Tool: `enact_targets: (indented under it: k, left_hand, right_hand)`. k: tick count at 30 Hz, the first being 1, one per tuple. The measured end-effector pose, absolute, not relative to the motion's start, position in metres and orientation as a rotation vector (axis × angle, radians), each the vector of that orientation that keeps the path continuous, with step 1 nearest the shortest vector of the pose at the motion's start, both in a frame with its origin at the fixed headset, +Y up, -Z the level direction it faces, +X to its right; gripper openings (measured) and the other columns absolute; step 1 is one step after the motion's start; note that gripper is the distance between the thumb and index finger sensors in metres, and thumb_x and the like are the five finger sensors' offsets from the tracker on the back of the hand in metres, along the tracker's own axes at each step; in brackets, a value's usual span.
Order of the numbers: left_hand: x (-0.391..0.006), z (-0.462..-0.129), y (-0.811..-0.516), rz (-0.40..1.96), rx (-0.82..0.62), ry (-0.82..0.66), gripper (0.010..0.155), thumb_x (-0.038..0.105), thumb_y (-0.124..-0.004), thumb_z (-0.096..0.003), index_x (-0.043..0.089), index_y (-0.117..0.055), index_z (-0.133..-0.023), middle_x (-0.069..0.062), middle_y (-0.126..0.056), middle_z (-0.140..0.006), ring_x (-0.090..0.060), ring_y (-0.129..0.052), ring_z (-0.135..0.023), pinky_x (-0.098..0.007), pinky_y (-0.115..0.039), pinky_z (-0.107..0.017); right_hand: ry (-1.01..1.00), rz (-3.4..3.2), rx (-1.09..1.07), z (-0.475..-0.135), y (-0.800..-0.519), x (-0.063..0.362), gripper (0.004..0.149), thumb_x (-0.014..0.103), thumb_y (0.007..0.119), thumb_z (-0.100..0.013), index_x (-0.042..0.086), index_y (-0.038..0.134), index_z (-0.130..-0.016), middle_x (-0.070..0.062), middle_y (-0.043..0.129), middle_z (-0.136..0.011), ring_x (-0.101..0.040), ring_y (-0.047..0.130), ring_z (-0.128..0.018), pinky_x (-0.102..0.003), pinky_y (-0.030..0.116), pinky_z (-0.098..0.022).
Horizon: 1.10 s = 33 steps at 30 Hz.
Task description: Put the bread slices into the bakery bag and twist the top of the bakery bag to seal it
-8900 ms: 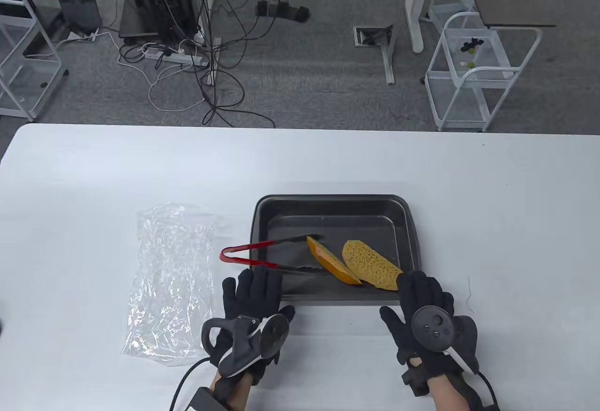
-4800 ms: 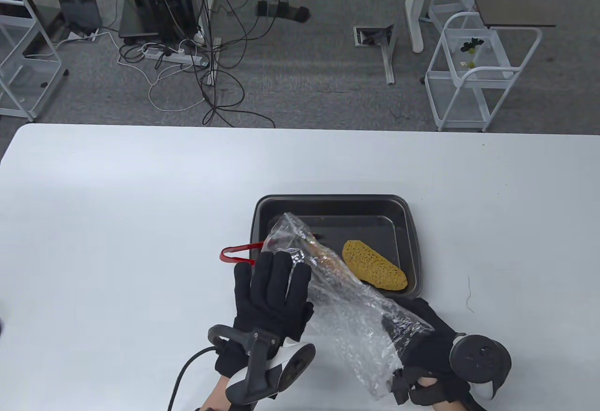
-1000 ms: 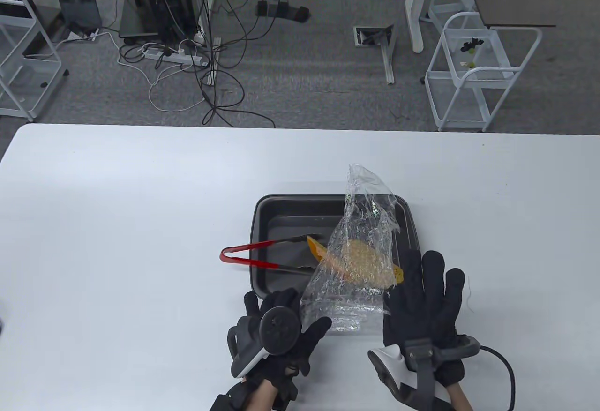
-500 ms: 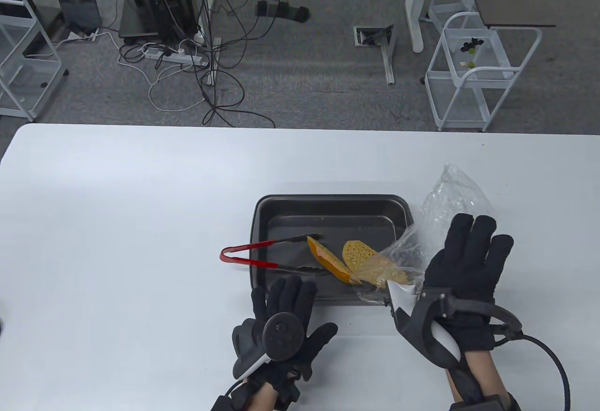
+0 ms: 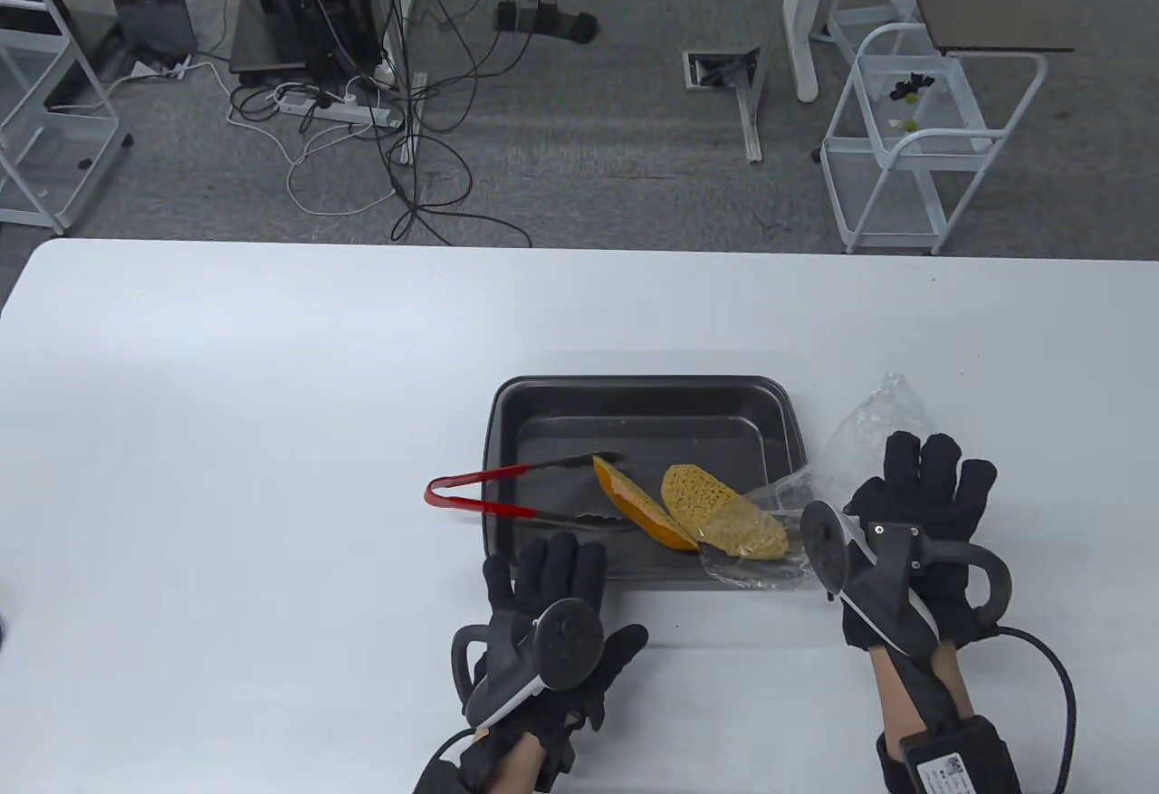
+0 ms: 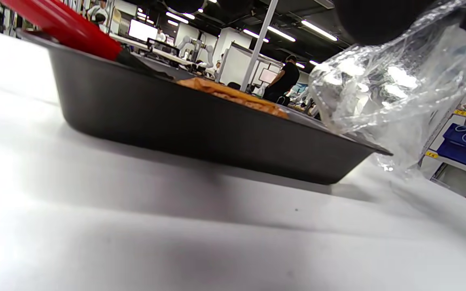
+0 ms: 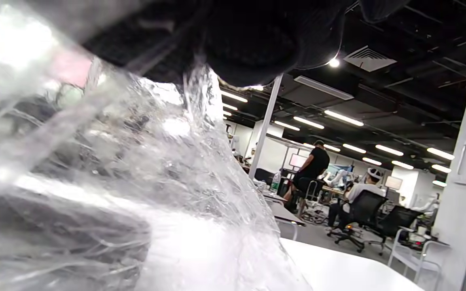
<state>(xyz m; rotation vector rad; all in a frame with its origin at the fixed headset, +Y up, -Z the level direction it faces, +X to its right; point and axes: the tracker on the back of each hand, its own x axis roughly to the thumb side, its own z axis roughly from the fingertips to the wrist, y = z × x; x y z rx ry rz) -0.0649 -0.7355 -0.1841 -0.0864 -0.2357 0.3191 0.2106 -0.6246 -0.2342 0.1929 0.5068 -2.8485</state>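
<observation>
our right hand (image 5: 924,513) grips the bag (image 5: 860,432) beside the tray (image 5: 634,396), its mouth over 1 of 2 bread slices (image 5: 715,513). left hand (image 5: 548,599) flat, fingers relaxed, w/ nothing held.

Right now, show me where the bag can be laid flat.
Bare table left of the tray and beyond its far rim. Crowded: the tray's near right corner, where bag, bread slices and right hand meet.

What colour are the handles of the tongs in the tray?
Red handles on the tongs, with dark tips; clearest in the table view.
</observation>
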Motion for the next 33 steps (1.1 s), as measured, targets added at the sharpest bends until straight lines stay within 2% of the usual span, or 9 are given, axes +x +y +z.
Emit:
enact_targets:
  k: [5, 9, 15, 17, 22, 28, 31, 33]
  left_hand:
    - [-0.058, -0.18, -0.728, 0.169, -0.013, -0.202, 0.096, 0.067, -0.08, -0.042, 0.023, -0.034, -0.114, -0.016, -0.031, -0.122, -0.051, -0.036, -0.113, -0.074, -0.018, -0.079]
    - [-0.058, -0.201, -0.722, 0.013, -0.014, -0.115, 0.097, 0.067, -0.082, -0.0414, 0.024, -0.033, -0.114, -0.015, -0.031, -0.123, -0.05, -0.037, -0.114, -0.074, -0.02, -0.08]
    - [-0.081, -0.271, -0.705, -0.309, -0.187, -0.039, 0.101, 0.066, -0.083, -0.0377, 0.025, -0.029, -0.112, -0.013, -0.027, -0.122, -0.047, -0.035, -0.115, -0.072, -0.021, -0.082]
    - [-0.092, -0.291, -0.7, -0.338, -0.259, -0.008, 0.105, 0.065, -0.086, -0.0356, 0.025, -0.026, -0.111, -0.013, -0.023, -0.122, -0.047, -0.032, -0.115, -0.072, -0.019, -0.082]
    - [-0.104, -0.331, -0.702, -0.331, -0.477, -0.056, 0.11, 0.064, -0.089, -0.0331, 0.025, -0.021, -0.11, -0.013, -0.017, -0.12, -0.046, -0.031, -0.115, -0.071, -0.018, -0.083]
    - [-0.102, -0.357, -0.733, -0.341, -0.605, -0.054, 0.109, 0.063, -0.094, -0.0328, 0.03, -0.023, -0.109, -0.007, -0.017, -0.12, -0.043, -0.042, -0.116, -0.07, -0.028, -0.085]
    - [-0.103, -0.361, -0.745, -0.384, -0.609, -0.045, 0.102, 0.052, -0.104, -0.0319, 0.036, -0.036, -0.106, 0.0, -0.016, -0.118, -0.036, -0.054, -0.114, -0.067, -0.038, -0.086]
    - [-0.104, -0.362, -0.747, -0.394, -0.58, -0.038, 0.098, 0.046, -0.109, -0.027, 0.039, -0.048, -0.103, 0.001, -0.017, -0.117, -0.025, -0.07, -0.103, -0.063, -0.046, -0.087]
  right_hand:
    - [0.477, -2.978, 0.164, -0.238, -0.629, 0.218, 0.043, 0.029, 0.092, -0.041, -0.013, 0.09, -0.046, -0.02, 0.08, -0.103, -0.054, 0.069, -0.096, -0.073, 0.047, -0.069]
    - [0.454, -3.057, 0.153, -0.242, -0.628, 0.225, 0.043, 0.029, 0.092, -0.042, -0.013, 0.09, -0.047, -0.02, 0.079, -0.103, -0.055, 0.069, -0.096, -0.073, 0.047, -0.069]
    - [0.451, -3.144, 0.133, -0.244, -0.629, 0.232, 0.043, 0.029, 0.091, -0.042, -0.013, 0.09, -0.047, -0.021, 0.079, -0.102, -0.055, 0.069, -0.096, -0.074, 0.046, -0.069]
    - [0.462, -3.159, 0.13, -0.244, -0.628, 0.234, 0.043, 0.029, 0.091, -0.042, -0.013, 0.09, -0.047, -0.021, 0.079, -0.102, -0.055, 0.069, -0.095, -0.074, 0.046, -0.069]
    - [0.467, -3.181, 0.16, -0.244, -0.629, 0.242, 0.043, 0.03, 0.091, -0.042, -0.013, 0.091, -0.047, -0.021, 0.08, -0.102, -0.055, 0.069, -0.095, -0.074, 0.046, -0.069]
    - [0.454, -3.199, 0.188, -0.247, -0.634, 0.249, 0.043, 0.03, 0.091, -0.043, -0.013, 0.091, -0.048, -0.022, 0.08, -0.102, -0.056, 0.07, -0.095, -0.074, 0.047, -0.068]
    - [0.455, -3.194, 0.182, -0.248, -0.635, 0.246, 0.043, 0.03, 0.091, -0.043, -0.013, 0.091, -0.048, -0.022, 0.08, -0.102, -0.056, 0.07, -0.095, -0.074, 0.047, -0.068]
    - [0.45, -3.182, 0.177, -0.249, -0.636, 0.245, 0.043, 0.03, 0.091, -0.043, -0.013, 0.091, -0.048, -0.022, 0.08, -0.102, -0.056, 0.07, -0.095, -0.074, 0.047, -0.068]
